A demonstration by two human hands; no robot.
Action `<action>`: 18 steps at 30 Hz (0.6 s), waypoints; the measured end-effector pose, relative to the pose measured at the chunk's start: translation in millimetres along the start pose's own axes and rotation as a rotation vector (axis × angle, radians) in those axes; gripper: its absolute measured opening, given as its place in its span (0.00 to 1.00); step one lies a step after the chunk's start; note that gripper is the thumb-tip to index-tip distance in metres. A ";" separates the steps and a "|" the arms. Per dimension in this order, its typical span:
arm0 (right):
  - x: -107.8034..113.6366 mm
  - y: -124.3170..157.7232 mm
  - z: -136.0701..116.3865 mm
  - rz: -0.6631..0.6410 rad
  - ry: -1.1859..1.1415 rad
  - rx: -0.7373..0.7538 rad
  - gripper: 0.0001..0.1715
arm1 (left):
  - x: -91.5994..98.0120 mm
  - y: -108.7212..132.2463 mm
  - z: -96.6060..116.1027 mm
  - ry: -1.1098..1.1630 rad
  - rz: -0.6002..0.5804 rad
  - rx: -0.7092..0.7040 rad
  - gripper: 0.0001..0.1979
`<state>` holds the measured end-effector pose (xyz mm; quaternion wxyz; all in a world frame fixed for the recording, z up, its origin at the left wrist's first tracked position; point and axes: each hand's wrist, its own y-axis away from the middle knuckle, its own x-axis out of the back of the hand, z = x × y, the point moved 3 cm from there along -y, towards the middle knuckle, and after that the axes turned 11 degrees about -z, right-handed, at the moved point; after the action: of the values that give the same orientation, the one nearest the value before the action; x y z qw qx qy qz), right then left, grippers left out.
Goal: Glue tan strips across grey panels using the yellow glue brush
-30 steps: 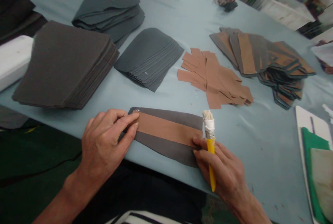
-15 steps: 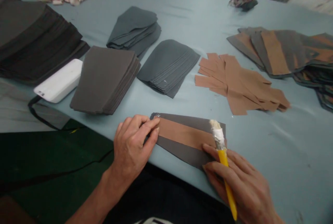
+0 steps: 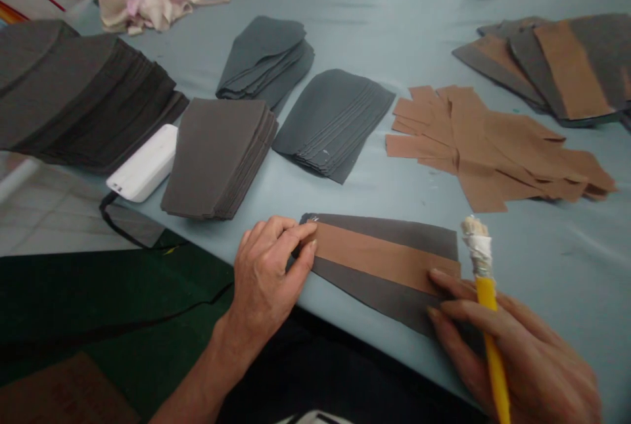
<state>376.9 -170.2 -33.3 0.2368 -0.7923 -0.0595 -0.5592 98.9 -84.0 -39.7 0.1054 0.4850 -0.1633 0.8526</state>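
Two hands at the table edge. Left hand sits half curled, its fingertips on the left end of the dark sheet; I can't tell whether it pinches the edge or only presses down. The sheet lies flat on the pale blue table cover, with a tan strip running along its middle.

Right hand is closed around a yellow-handled brush, bristles caked white, and one fingertip touches the strip's right end.

Against the previous frame, the brush head has moved right, past the sheet's edge and over the cover. Left hand sits about where it was. My view has swung too, showing more floor tiles at left.

Ahead: a dark stack, a grey stack, loose tan strips, and a white box beside the dark stack.
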 end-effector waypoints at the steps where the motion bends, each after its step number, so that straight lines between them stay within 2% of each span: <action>1: -1.5 -0.1 1.0 0.001 -0.010 -0.005 0.05 | 1.1 -0.2 -0.7 0.011 -0.006 -0.004 0.09; 4: -5.6 1.1 4.2 0.003 -0.041 -0.008 0.05 | 6.4 0.3 -3.0 0.056 0.000 -0.019 0.08; 10: -8.0 3.8 2.7 0.032 -0.098 -0.017 0.08 | 19.8 3.5 -11.6 0.099 0.095 -0.011 0.09; 15: -10.3 9.3 2.3 0.047 -0.113 -0.038 0.10 | 22.4 3.8 -15.7 0.096 0.123 0.022 0.09; 18: -11.3 9.2 4.4 0.066 -0.174 -0.129 0.10 | 21.9 4.0 -13.9 0.086 0.106 0.041 0.09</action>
<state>379.8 -174.5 -47.6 0.1977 -0.8530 -0.0176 -0.4827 75.4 -81.9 -28.2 0.0570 0.4405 -0.1666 0.8803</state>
